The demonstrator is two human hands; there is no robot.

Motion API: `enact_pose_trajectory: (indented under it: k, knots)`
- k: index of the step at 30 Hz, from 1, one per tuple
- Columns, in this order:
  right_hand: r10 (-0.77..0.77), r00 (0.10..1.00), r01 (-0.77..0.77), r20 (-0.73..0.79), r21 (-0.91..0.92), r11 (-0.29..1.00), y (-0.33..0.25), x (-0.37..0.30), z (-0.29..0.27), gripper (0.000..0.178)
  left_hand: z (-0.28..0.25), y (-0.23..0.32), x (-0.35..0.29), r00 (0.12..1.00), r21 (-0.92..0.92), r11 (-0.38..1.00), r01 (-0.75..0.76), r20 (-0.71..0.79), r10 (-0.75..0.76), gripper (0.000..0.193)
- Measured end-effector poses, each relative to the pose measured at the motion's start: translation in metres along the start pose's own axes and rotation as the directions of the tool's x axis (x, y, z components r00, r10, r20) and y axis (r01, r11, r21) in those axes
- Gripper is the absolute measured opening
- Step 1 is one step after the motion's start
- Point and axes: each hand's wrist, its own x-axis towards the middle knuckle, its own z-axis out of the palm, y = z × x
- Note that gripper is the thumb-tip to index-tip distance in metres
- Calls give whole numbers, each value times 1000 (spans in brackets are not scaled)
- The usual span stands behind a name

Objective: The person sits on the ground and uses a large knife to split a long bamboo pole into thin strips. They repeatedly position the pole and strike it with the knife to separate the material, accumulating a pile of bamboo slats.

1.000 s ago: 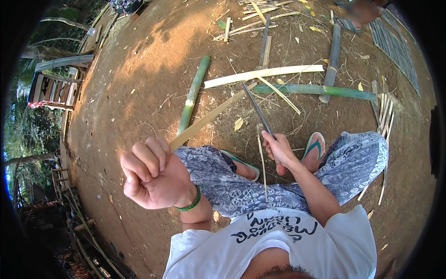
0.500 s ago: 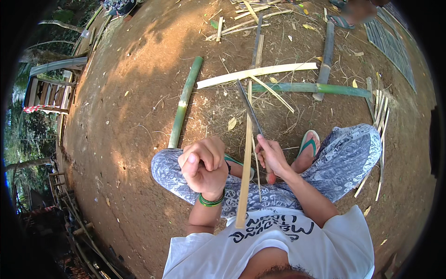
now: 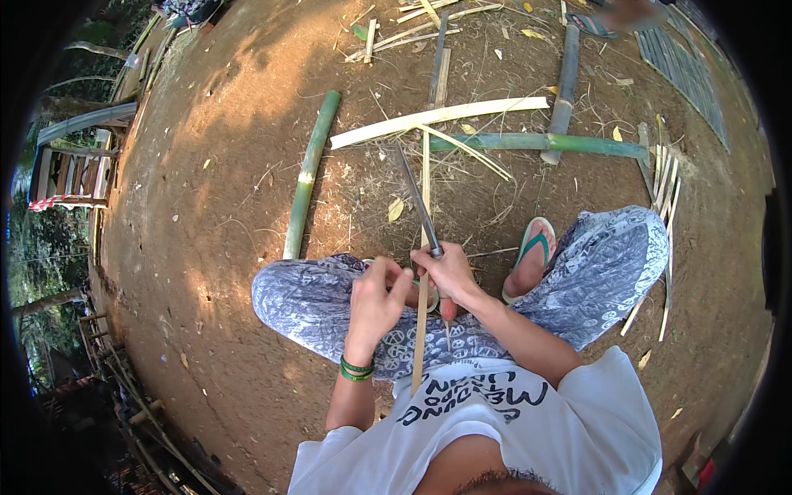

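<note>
My right hand (image 3: 447,272) is closed round a knife (image 3: 421,202) with a dark blade angled up and to the left and a reddish handle end (image 3: 448,309) below the fist. Beside it a long, narrow bamboo strip (image 3: 419,351) runs from the ground over my lap to my shirt. The right fingertips are at the strip's edge; whether they also grip it is unclear. Just left of the strip, my left hand (image 3: 378,299) has its fingers curled and its thumb close to them. Anything between those fingers is too small to make out.
A green bamboo pole (image 3: 312,173) lies at left, another (image 3: 598,147) crosses a grey pole (image 3: 565,91) at right. A wide pale bamboo strip (image 3: 445,115) lies ahead. Split strips (image 3: 664,198) lie beside my right knee. Someone's sandalled foot (image 3: 596,26) shows at the far right.
My left hand has dropped from its raised fist and moved right, closer to the strip. The right hand with the knife has shifted slightly up and left. The whole view has shifted a little.
</note>
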Motion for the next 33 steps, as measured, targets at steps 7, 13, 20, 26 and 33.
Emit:
enact_pose_trajectory:
  k: [7,13,20,26,33]
  knots:
    - [-19,997,24,-76,67,997,-15,7,-15,22,33,-21,-38,937,484,853,-196,350,17,67]
    - [-63,996,63,-62,-2,998,-34,4,-22,21,19,-22,-27,944,166,983,-74,329,16,48]
    - [-98,993,96,-64,-34,995,-58,2,-37,26,-42,-11,-11,944,-565,787,247,325,-64,30]
    - [-130,991,129,-43,-22,991,-78,-6,-47,27,-74,5,11,977,-841,512,-176,-84,198,54]
    - [-167,985,164,-39,-75,984,-101,-26,-47,26,-89,35,49,832,-473,734,-487,-508,224,71]
